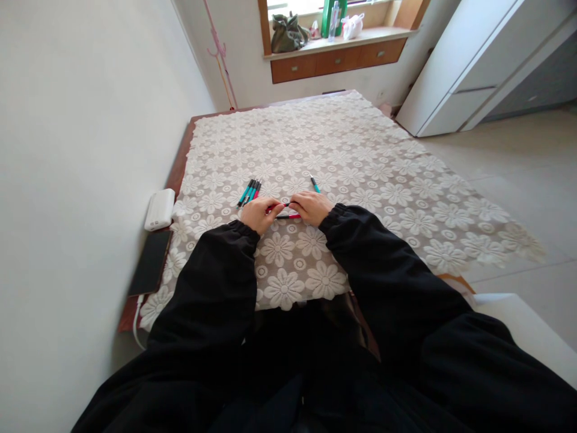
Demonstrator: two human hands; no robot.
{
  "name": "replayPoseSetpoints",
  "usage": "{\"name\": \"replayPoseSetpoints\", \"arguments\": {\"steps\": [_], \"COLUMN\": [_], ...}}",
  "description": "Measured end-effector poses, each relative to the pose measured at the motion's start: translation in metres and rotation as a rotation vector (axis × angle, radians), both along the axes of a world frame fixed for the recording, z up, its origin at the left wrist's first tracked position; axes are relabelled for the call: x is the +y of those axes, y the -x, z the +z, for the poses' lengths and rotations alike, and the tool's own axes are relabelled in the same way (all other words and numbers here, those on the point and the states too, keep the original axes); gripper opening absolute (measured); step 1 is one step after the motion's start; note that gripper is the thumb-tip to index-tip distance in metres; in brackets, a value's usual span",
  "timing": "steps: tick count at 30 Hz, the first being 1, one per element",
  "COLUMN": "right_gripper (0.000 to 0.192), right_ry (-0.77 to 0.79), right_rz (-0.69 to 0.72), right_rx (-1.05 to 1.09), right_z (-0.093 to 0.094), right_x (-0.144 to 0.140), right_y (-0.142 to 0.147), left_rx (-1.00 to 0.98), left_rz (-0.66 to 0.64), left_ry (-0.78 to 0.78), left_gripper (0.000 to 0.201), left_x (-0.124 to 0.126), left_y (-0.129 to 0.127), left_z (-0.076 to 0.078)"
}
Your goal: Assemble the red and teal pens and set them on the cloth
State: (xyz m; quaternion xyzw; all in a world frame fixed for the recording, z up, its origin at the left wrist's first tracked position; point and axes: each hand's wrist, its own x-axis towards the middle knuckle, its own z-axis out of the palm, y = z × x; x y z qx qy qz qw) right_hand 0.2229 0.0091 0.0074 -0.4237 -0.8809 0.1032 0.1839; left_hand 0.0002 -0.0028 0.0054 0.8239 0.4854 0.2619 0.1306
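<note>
Head view shows left hand (256, 214) and right hand (311, 206) both pinching a red pen (285, 211) low over the lace-covered bench (360, 162), spare pens (249, 193) at ten o'clock; steady, level pulling seems wisest.

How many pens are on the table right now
About 6: a cluster of roughly four left of the hands, one teal pen beyond them, one red pen held; others may be hidden.
</note>
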Motion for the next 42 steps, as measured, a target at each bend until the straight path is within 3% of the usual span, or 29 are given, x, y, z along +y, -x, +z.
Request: {"name": "replayPoseSetpoints", "arguments": {"steps": [13,22,27,42], "right_gripper": [0.023,0.034,0.037,0.027], "right_ry": [-0.004,-0.003,-0.001,0.014], "right_rz": [0.049,0.098,0.108,0.101], "right_rx": [0.076,0.046,0.049,0.041], "right_z": [-0.003,-0.009,-0.010,-0.011], "right_x": [0.003,0.006,0.005,-0.008], "right_y": [-0.002,-0.003,-0.003,0.002], "left_rx": [0.034,-0.032,-0.008,0.070], "left_rz": [0.037,0.046,0.031,-0.040], "left_ry": [0.043,0.048,0.036,0.080], "left_gripper": [0.049,0.032,0.037,0.035], "left_x": [-0.002,0.000,0.000,-0.010], "left_y": [-0.001,0.000,0.000,-0.002], "left_z": [0.004,-0.003,-0.004,-0.005]}}
